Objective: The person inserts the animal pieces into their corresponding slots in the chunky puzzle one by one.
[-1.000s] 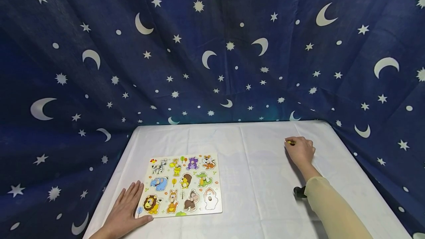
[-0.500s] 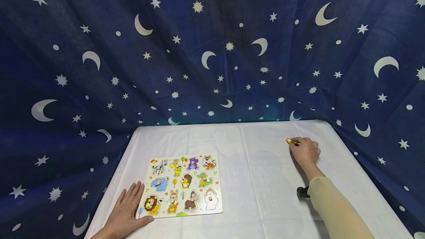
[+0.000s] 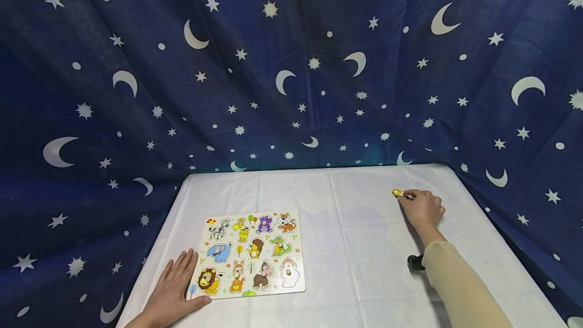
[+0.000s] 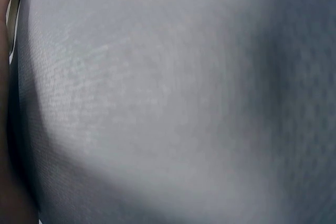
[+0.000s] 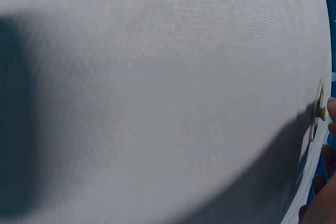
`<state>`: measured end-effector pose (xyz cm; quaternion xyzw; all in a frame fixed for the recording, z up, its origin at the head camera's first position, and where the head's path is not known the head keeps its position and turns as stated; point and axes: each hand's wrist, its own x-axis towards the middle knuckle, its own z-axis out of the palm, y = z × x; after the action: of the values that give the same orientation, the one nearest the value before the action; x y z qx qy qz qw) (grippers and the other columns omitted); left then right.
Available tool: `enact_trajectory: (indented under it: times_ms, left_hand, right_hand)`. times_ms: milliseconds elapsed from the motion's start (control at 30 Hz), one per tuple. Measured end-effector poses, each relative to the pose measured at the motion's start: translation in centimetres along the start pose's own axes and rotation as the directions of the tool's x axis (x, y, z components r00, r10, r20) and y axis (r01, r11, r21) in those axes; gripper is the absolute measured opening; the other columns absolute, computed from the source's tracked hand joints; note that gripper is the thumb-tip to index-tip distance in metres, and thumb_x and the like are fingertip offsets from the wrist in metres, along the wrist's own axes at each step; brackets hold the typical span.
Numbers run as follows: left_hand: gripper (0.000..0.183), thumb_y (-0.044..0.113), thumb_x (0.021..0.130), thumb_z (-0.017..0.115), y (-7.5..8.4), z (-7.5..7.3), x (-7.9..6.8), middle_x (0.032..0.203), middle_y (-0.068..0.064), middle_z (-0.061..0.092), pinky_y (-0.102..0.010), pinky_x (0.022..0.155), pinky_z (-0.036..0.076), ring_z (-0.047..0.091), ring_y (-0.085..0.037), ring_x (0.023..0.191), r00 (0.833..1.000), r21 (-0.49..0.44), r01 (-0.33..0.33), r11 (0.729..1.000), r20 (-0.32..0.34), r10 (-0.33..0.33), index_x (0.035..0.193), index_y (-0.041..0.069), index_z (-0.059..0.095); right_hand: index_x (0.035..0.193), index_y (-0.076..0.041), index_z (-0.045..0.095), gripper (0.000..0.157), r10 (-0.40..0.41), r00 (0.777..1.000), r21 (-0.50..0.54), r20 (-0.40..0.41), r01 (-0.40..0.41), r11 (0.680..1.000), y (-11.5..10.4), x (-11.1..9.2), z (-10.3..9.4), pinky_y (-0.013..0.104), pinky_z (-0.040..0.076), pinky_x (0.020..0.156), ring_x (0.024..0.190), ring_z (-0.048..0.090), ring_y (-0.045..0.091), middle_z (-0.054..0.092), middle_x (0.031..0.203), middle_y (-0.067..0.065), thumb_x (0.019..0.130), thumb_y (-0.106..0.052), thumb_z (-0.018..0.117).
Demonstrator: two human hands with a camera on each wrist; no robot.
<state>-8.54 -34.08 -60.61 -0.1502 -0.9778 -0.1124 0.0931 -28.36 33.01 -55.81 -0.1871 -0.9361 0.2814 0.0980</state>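
My left hand (image 3: 170, 287) rests flat with fingers spread at the left edge of a wooden animal puzzle board (image 3: 232, 266), its thumb along the front left corner. The board carries several knobbed animal pieces, among them a lion (image 3: 208, 281) and a crocodile (image 3: 280, 246); the figure (image 3: 289, 273) at lower right is mostly white. At the far right, my right hand (image 3: 423, 210) has its thumb and fingertips at a small yellow puzzle piece (image 3: 395, 193), close over the cloth. The right wrist view shows that piece (image 5: 316, 111) nearly edge-on, its knob at the fingertips.
A white cloth (image 3: 332, 247) covers the table, with a dark blue curtain (image 3: 273, 90) of moons and stars behind and at both sides. A black wrist device (image 3: 415, 263) sits on the right sleeve. Mostly blurred cloth fills the left wrist view.
My right hand has shifted slightly right, uncovering more of the yellow piece at its fingertips. The left hand and the board stay where they were.
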Motion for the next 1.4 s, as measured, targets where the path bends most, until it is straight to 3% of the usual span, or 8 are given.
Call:
enact_trajectory:
  times_ms: [367,700,1400]
  left_hand:
    - [0.119,0.078,0.078,0.069,-0.6,0.3,0.0,0.165,-0.019,0.029,-0.036,0.125,-0.008,0.0,-0.016,0.157,1.0,0.013,0.002,1.0,0.021,-0.002,0.16,0.002,0.029]
    - [0.119,0.078,0.077,0.068,-0.4,0.2,0.0,0.165,-0.018,0.029,-0.036,0.125,-0.008,0.004,-0.019,0.157,0.999,0.003,0.02,1.0,0.037,-0.02,0.161,0.003,0.029]
    - [0.119,0.077,0.076,0.071,-0.3,0.2,0.0,0.162,-0.02,0.033,-0.034,0.125,-0.006,0.009,-0.021,0.157,1.0,0.0,0.002,1.0,-0.007,-0.002,0.159,0.001,0.033]
  right_hand:
    - [0.122,-0.003,0.07,0.04,0.057,0.998,-0.006,0.013,-0.057,0.998,-0.3,0.0,0.3,0.066,0.03,0.097,0.121,0.041,0.052,0.057,0.125,0.029,0.097,-0.034,0.066]
    - [0.117,-0.002,0.071,0.037,0.103,0.995,-0.022,0.0,-0.103,0.994,-0.5,0.2,0.6,0.066,0.031,0.098,0.121,0.041,0.052,0.057,0.123,0.03,0.098,-0.034,0.063]
    - [0.112,0.0,0.072,0.033,0.081,0.996,-0.057,-0.037,-0.083,0.995,-0.5,0.8,1.3,0.064,0.032,0.096,0.117,0.043,0.051,0.059,0.117,0.029,0.098,-0.028,0.061]
